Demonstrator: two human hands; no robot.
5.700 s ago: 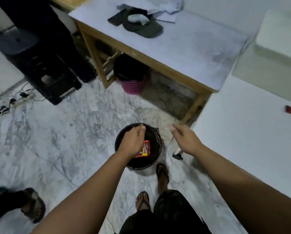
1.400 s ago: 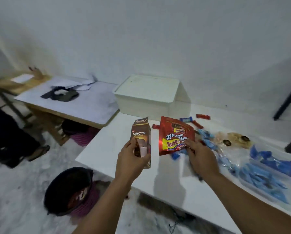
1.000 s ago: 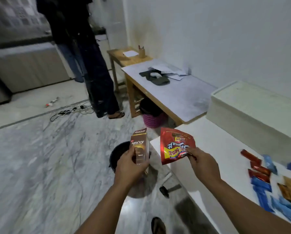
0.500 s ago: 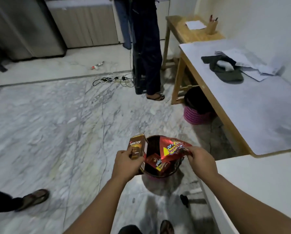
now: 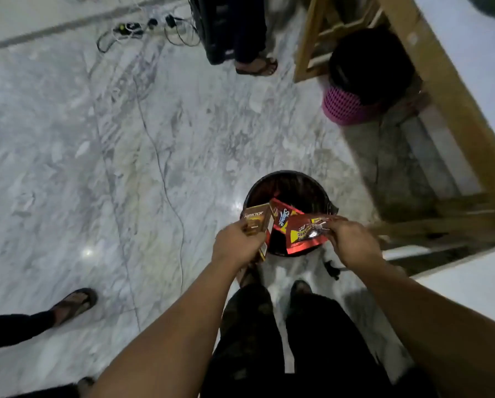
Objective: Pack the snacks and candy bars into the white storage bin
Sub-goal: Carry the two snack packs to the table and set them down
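Now my left hand (image 5: pixel 237 244) grips the brown Nextar box (image 5: pixel 256 222) and my right hand (image 5: pixel 352 242) pinches the red snack packet (image 5: pixel 306 234), both above the black bin (image 5: pixel 323 191) on the marble floor (image 5: pixel 97 156).

Brown Nextar box (image 5: pixel 256 222) and red snack pouch (image 5: pixel 306 234), held over black bin (image 5: pixel 318 182).

The brown carton (image 5: pixel 256 222) gripped in the left hand (image 5: pixel 236 245) reads "Nextar" in white — the only clear word. Print on the red pouch (image 5: pixel 308 232) pinched by the right hand (image 5: pixel 352 242) is blurred, unreadable.
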